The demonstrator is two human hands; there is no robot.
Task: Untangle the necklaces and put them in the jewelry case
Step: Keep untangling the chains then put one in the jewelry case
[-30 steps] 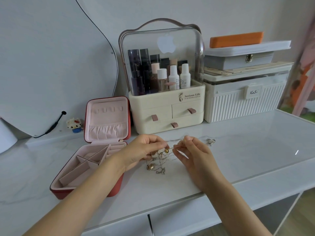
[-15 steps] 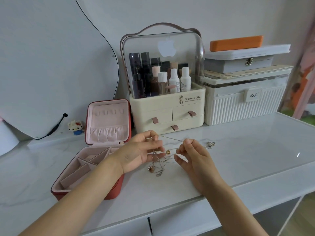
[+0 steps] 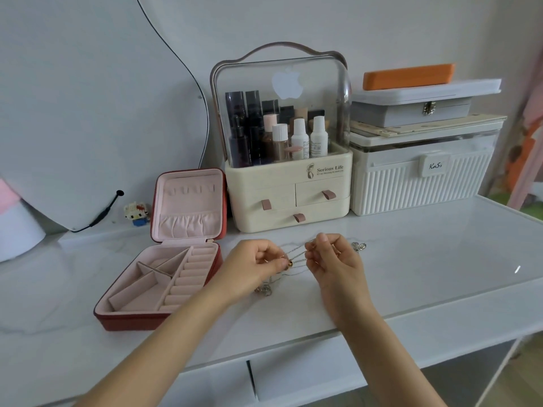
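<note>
Both hands work over the middle of the white bench (image 3: 411, 274), a little back from its front edge. The left hand (image 3: 252, 268) has its fingers curled, its grip pinching the tangled necklaces (image 3: 293, 259) near a small gold bead (image 3: 289, 264). The right hand (image 3: 332, 257) faces it just beside, fingers curled too, its grip pinching thin chain strands that run across the short gap between the two hands. More of the tangle hangs down to the bench under the left hand, where a small cluster of pendants (image 3: 264, 290) lies on the surface. A separate silver piece (image 3: 359, 246) lies on the bench just right of the right hand; what it is cannot be told.

The case (image 3: 158, 292) sits open toward the left of the bench, near the left forearm. It is red outside and pink inside, with its lid (image 3: 189, 205) standing upright at the back. Its tray shows divided compartments on the left and a row of ring rolls on the right.

Along the back edge stand a cream organiser (image 3: 289, 198) with bottles under a clear dome, and a white ribbed box (image 3: 423, 183) with flat boxes stacked on top
</note>
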